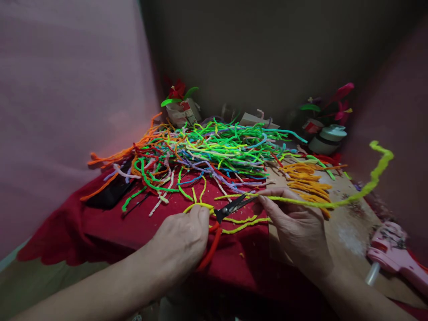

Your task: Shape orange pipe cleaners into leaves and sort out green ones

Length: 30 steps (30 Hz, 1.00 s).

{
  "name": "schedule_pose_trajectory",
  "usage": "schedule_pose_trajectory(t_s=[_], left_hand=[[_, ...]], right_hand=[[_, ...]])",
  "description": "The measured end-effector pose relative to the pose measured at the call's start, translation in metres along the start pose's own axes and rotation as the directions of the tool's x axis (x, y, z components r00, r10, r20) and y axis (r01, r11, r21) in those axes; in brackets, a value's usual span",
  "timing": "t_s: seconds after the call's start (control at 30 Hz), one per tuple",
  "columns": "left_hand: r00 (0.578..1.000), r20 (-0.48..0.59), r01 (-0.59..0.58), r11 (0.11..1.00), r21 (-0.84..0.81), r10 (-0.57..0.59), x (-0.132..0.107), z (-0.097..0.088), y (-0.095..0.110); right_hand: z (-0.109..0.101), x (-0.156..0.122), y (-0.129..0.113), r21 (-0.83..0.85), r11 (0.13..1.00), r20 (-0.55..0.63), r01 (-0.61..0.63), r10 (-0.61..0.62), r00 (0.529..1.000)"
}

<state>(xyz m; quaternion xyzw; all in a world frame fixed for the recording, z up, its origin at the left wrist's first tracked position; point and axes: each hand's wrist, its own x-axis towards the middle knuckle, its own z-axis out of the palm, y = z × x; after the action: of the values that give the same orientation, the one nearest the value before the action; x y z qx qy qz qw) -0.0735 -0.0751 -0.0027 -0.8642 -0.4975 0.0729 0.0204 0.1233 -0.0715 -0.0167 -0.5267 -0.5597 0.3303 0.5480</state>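
Frame centre: left hand (183, 234), grip closed round red-handled scissors (224, 210), blades (238, 204) by yellow pipe cleaner (351, 199), contact unclear. Right hand (296, 223), grip pinching it; loose end at frame right.

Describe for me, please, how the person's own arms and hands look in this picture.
The left hand and right hand wear no gloves. The left forearm and right forearm are bare as far as they show, without sleeves, watch or bracelet in view.
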Motion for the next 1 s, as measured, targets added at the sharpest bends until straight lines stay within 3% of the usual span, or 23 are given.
schedule_pose_trajectory(t_s=[0.27, 0.57, 0.8, 1.0], left_hand=[[0.999, -0.034, 0.015, 0.999, 0.048, -0.014, -0.0044, 0.0049, -0.0051], [0.998, 0.055, -0.005, 0.990, 0.143, -0.003, -0.0046, 0.0059, -0.0051], [0.993, 0.114, -0.029, 0.993, 0.115, 0.016, -0.0047, -0.0003, -0.0060], [0.996, 0.088, -0.039, 0.990, 0.135, 0.027, -0.0075, 0.0030, -0.0092]], right_hand=[[-0.0005, 0.0016, 0.0030, 0.009, 0.999, 0.034, -0.035, 0.035, 0.999], [-0.0017, 0.0016, 0.0033, 0.016, 1.000, 0.053, -0.017, 0.016, 0.998], [-0.0026, 0.0036, 0.0054, 0.154, 0.983, 0.114, -0.099, 0.082, 0.990], [-0.0031, 0.0037, 0.0082, 0.207, 0.970, 0.131, -0.124, 0.098, 0.987]])
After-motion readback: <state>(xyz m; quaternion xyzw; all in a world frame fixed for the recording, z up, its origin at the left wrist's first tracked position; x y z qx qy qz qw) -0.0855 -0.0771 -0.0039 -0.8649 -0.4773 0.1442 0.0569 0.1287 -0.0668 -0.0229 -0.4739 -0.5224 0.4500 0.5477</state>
